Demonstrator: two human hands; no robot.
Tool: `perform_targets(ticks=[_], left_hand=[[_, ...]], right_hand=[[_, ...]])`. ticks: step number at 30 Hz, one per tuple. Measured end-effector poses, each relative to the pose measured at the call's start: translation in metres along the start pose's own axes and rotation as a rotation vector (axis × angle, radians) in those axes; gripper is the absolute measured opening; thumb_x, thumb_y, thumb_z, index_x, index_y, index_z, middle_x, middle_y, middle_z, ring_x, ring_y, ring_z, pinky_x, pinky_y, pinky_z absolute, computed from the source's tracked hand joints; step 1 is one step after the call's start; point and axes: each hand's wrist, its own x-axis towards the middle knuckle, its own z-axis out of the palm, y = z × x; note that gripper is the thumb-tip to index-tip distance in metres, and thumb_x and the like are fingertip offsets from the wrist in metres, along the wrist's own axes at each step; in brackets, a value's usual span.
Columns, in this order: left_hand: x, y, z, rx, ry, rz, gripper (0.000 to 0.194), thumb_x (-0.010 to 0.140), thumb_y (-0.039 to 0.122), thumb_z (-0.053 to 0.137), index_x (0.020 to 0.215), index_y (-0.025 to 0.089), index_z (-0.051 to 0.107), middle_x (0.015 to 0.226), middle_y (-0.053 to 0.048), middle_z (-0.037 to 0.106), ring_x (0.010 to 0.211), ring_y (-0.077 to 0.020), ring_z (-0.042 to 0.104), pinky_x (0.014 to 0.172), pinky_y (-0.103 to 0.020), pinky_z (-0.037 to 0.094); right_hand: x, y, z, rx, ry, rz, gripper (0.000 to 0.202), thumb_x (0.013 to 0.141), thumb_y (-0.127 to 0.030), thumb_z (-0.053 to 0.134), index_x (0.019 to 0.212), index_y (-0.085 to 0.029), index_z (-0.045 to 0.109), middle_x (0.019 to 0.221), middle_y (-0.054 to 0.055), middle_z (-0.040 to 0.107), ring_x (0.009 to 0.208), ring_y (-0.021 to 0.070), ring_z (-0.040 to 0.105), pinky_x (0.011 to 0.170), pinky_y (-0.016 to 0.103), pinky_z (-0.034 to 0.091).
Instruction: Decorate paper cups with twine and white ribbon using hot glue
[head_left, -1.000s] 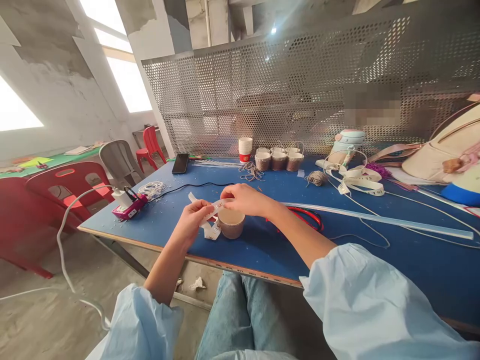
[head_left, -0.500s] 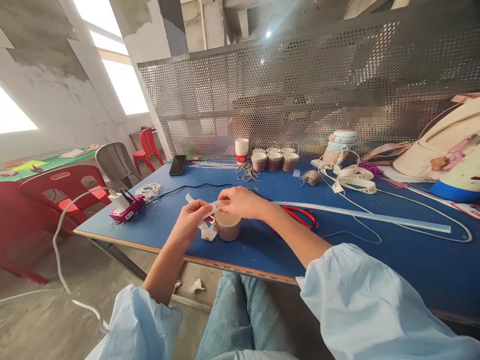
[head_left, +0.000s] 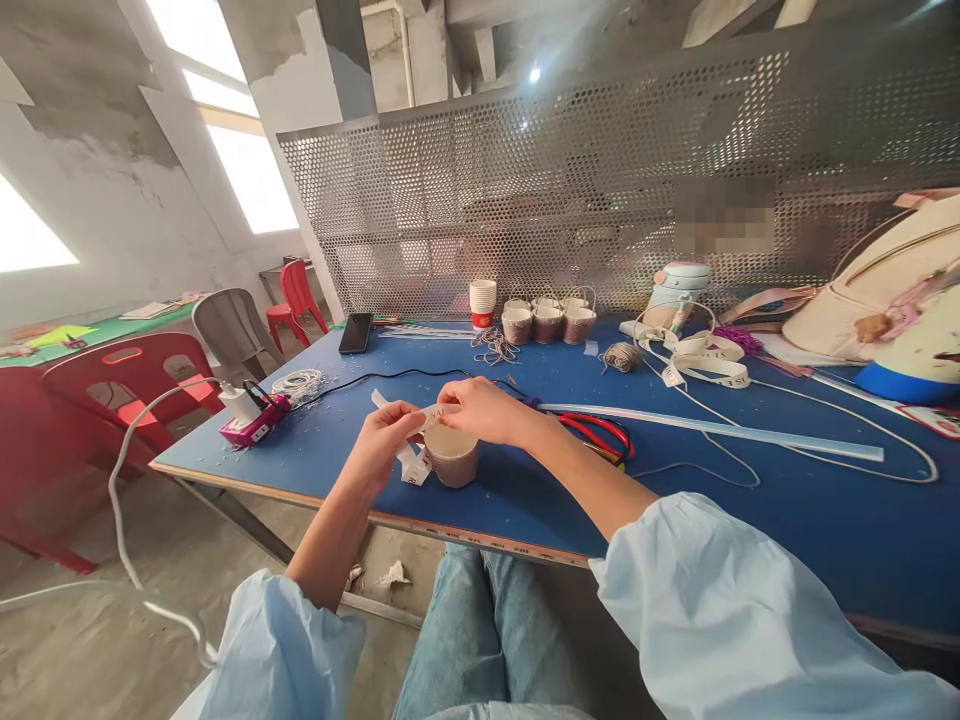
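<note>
Right hand at cup, black cord behind.

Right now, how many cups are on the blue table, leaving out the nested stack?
7: one cup by the left hand and right hand, three front-row cups before the mesh screen, and three rear cups mostly hidden behind them. Others could be hidden.
</note>
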Motion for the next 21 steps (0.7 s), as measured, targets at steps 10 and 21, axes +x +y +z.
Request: perform_targets(ticks=[10,21], left_hand=[[-0.002,0.0,0.0,0.024,0.0,0.027,0.023,0.065,0.033,0.076,0.062,0.015,0.063,0.058,0.003,0.054,0.052,-0.0073,0.047,0.051,-0.019,0.037],[-0.004,-0.001,-0.003,0.101,-0.01,0.05,0.034,0.067,0.048,0.076,0.069,0.016,0.066,0.071,-0.001,0.062,0.07,-0.0145,0.057,0.069,-0.027,0.049]], right_hand=[[0.002,-0.002,0.005,0.023,0.029,0.002,0.008,0.084,-0.022,0.062,0.082,-0.018,0.069,0.085,0.006,0.074,0.081,0.0185,0.067,0.064,0.023,0.039],[-0.043,-0.004,-0.007,0.142,0.235,-0.004,0.016,0.087,-0.015,0.058,0.102,-0.017,0.064,0.107,0.006,0.071,0.097,0.017,0.065,0.084,0.027,0.047]])
